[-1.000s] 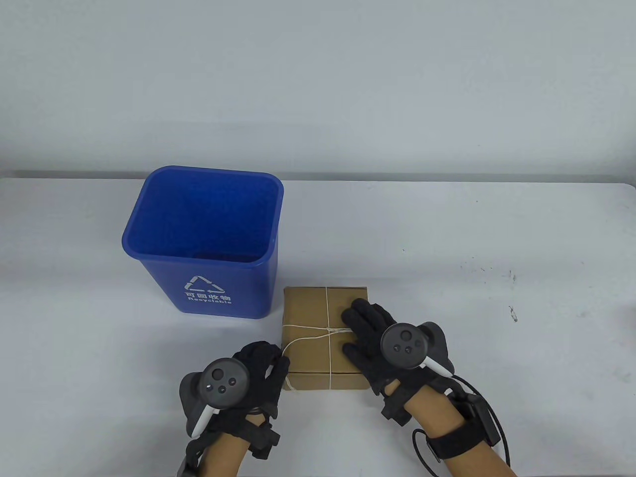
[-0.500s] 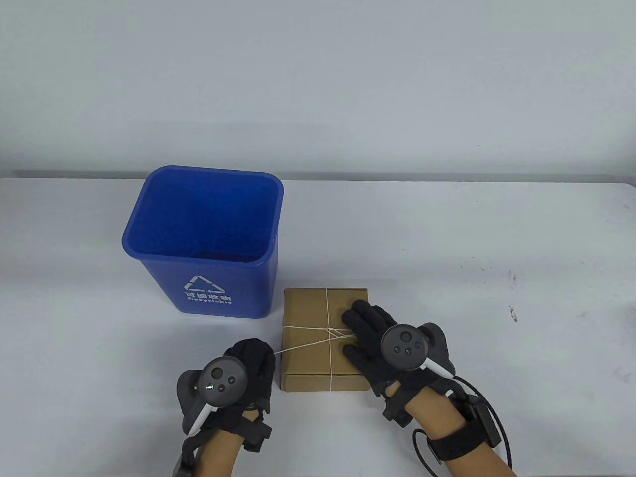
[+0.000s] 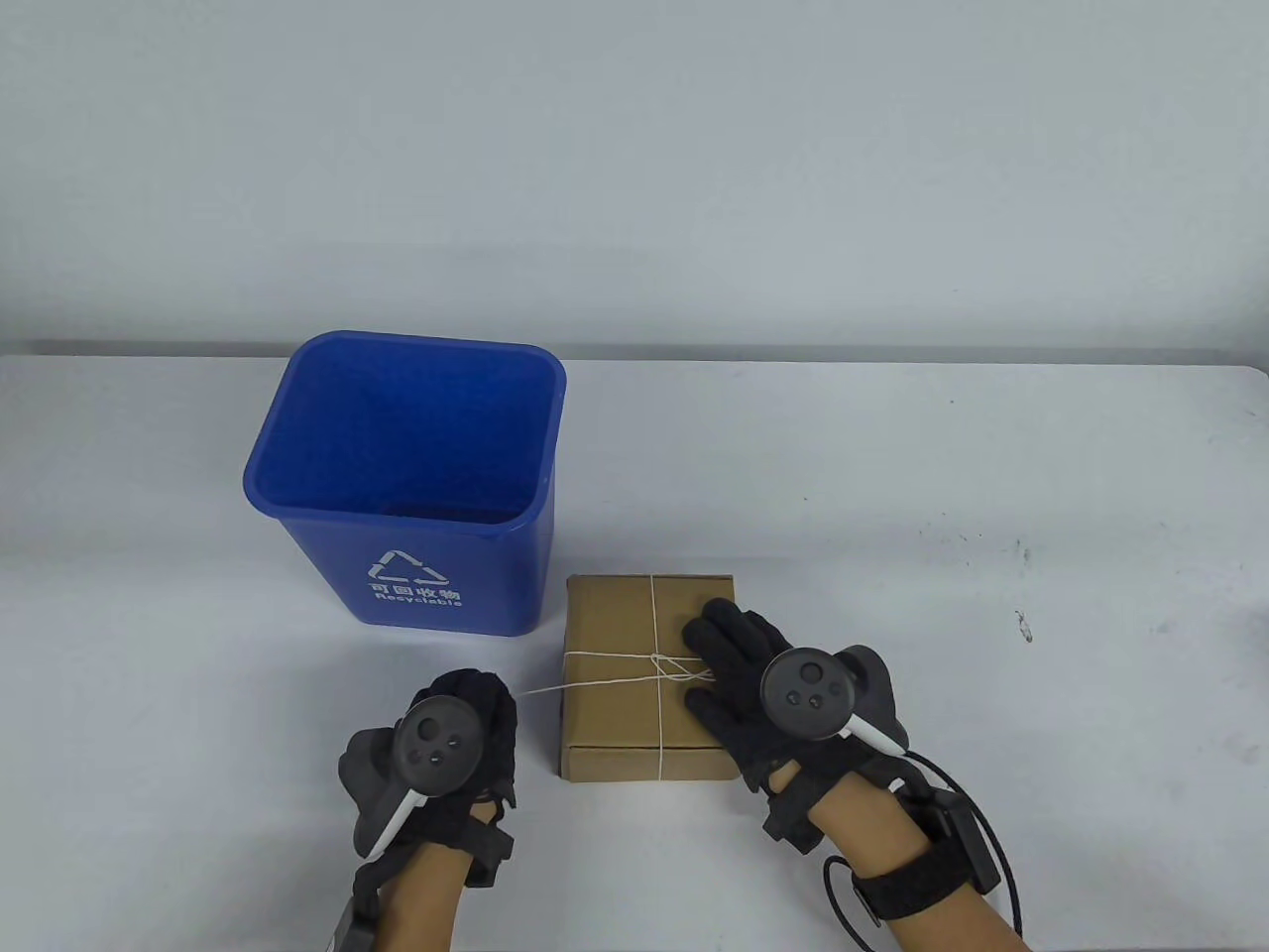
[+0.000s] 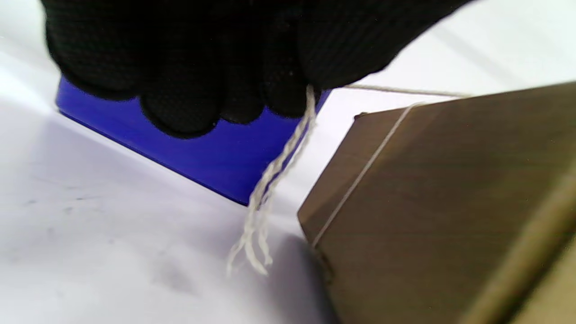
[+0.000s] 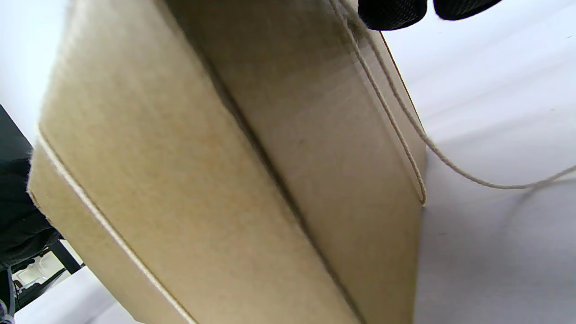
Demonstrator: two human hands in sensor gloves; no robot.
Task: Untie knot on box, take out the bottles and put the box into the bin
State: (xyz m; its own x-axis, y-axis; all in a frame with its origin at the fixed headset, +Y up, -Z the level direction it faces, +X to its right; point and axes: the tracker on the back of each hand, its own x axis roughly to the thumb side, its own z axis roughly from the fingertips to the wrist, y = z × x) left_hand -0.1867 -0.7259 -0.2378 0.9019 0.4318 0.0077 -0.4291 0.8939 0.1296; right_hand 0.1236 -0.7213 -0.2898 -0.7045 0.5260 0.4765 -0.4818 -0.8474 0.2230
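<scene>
Table view, lower centre: a flat brown cardboard box [image 3: 649, 674] tied crosswise with thin white string [image 3: 656, 635] lies on the white table [image 3: 991, 476], just right of and below the blue plastic recycling bin [image 3: 406, 476], whose open mouth occupies the centre left of the frame. The knot [image 3: 666, 664] sits where the two string runs cross, slightly right of the lid's middle. The black-gloved right hand [image 3: 753, 684] lies flat on the right half of the lid, fingers straight and a little spread, tips touching or just beside the knot, pinning the box. The black-gloved left hand [image 3: 466, 724] is at lower left of the box, clear of its left edge, fingers curled and pinching the string's free end [image 4: 270, 180], whose frayed tip hangs below the fingers in the left wrist view. From that pinch a taut strand [image 3: 585, 680] runs right and slightly up across the lid to the knot; the pull axis therefore lies nearly along the horizontal string run, away from the pinning hand. The knot appears only partly loosened, though its small size in the frame leaves this uncertain. The box is shut, so no bottles are visible
</scene>
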